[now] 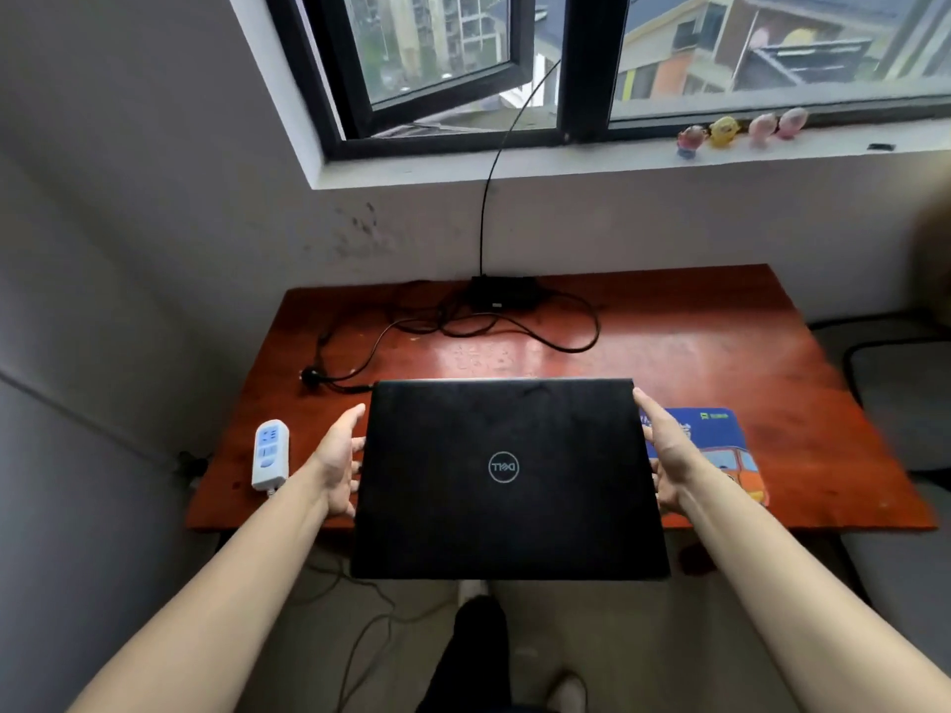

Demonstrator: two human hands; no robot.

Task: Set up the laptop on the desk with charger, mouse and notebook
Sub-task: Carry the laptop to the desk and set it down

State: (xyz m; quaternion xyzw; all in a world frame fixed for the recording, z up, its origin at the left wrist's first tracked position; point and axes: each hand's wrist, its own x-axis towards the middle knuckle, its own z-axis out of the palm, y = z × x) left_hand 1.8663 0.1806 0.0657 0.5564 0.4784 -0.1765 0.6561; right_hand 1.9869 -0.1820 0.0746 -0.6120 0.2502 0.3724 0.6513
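Observation:
A closed black laptop (507, 476) with a round logo on its lid is held flat in the air over the front edge of the red-brown desk (720, 362). My left hand (339, 460) grips its left side and my right hand (666, 450) grips its right side. A black charger brick (502, 293) lies at the back of the desk with its cables (514, 331) coiled in front of it; one plug end (311, 378) rests near the left edge. A blue mouse pad (720, 445) lies on the desk, partly hidden by the laptop and my right hand.
A white power strip (271, 452) sits on the desk's front left corner. A black cable (489, 198) runs up the wall to the open window. Small figurines (741, 128) stand on the sill. A grey chair (905, 393) is at the right. My leg and shoe (478, 656) are below.

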